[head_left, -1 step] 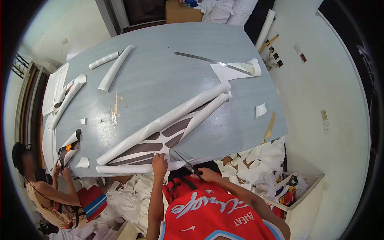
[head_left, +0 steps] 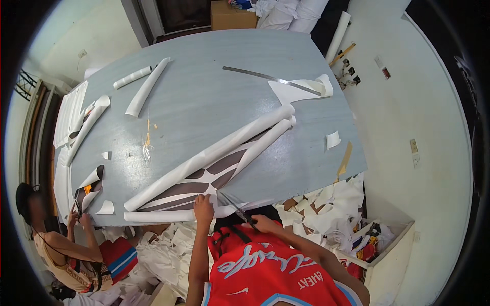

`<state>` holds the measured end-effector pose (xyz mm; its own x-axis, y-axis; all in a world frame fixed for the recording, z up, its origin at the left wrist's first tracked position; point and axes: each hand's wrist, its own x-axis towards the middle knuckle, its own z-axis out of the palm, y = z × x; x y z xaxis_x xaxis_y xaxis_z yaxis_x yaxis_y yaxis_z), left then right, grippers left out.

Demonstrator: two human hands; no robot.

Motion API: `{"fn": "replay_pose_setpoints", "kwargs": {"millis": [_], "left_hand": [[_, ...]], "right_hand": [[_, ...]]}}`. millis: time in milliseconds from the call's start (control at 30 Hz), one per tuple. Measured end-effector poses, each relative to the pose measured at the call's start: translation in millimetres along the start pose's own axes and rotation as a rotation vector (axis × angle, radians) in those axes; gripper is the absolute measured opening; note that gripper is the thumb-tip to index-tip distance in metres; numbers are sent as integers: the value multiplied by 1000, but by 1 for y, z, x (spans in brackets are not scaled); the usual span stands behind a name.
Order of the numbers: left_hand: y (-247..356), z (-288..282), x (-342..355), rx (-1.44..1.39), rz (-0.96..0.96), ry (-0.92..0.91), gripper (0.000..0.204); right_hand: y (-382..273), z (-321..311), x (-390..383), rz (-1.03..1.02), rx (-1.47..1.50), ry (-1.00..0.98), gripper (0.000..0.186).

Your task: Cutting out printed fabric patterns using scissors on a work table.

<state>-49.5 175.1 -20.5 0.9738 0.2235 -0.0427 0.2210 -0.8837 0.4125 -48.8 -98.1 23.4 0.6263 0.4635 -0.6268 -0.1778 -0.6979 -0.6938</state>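
Observation:
My left hand pinches the near part of a white sheet with dark grey printed shapes, its edges curled into long rolls, on the pale blue table. My right hand grips dark-handled scissors; their blades point up-left into the sheet just right of my left hand, where a narrow white roll lies along the table's near edge. Whether the blades are open is hard to tell.
A co-worker at the left holds scissors at another curled piece. A long metal ruler crosses a white sheet at the back right. Several paper rolls lie farther left. Scraps are heaped below the near edge, beside a bin.

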Motion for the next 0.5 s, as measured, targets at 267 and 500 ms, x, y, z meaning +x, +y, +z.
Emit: {"fn": "replay_pose_setpoints", "kwargs": {"millis": [267, 500], "left_hand": [[-13, -15, 24, 92, 129, -107, 110], [-34, -19, 46, 100, 263, -194, 135]], "right_hand": [[-22, 68, 34, 12, 163, 98, 68], [-41, 84, 44, 67, 177, 185, 69]]}}
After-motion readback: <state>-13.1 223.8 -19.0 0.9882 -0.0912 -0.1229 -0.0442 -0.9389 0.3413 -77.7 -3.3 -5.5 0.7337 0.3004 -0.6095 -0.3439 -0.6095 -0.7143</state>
